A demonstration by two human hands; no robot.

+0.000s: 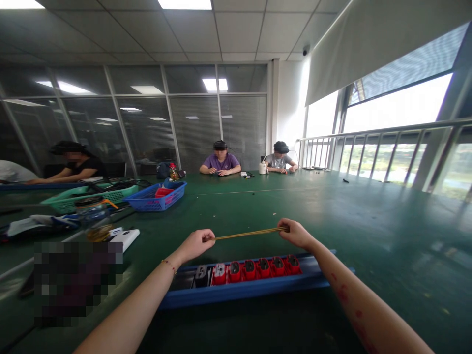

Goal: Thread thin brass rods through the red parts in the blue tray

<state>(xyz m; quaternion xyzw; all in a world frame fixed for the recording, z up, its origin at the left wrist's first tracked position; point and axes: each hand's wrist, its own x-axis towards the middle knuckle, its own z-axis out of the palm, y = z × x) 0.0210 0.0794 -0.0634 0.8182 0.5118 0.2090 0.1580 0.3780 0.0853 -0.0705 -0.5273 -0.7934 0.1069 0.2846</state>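
Above the table, a bundle of thin yellow-brown strands (pixel 250 233) runs nearly straight between my hands; whether they are stiff sticks or a stretched band I cannot tell. My left hand (pixel 201 242) pinches one end, fingers closed. At the other end, the closed fingers of my right hand (pixel 295 232) grip the strands. Below and nearer to me lies a long blue tray (pixel 250 291), holding a row of several red blocks with dark tops (pixel 249 269). Toward the row's left end are a red block with a pale top (pixel 220 273) and a black block (pixel 201 276).
At left are a blue basket (pixel 157 200) with a red piece inside, a green basket (pixel 61 201), a jar (pixel 94 219) and a white flat object (pixel 127 239). Across the green table (pixel 368 231) two people sit working; another person (pixel 79 164) sits at far left.
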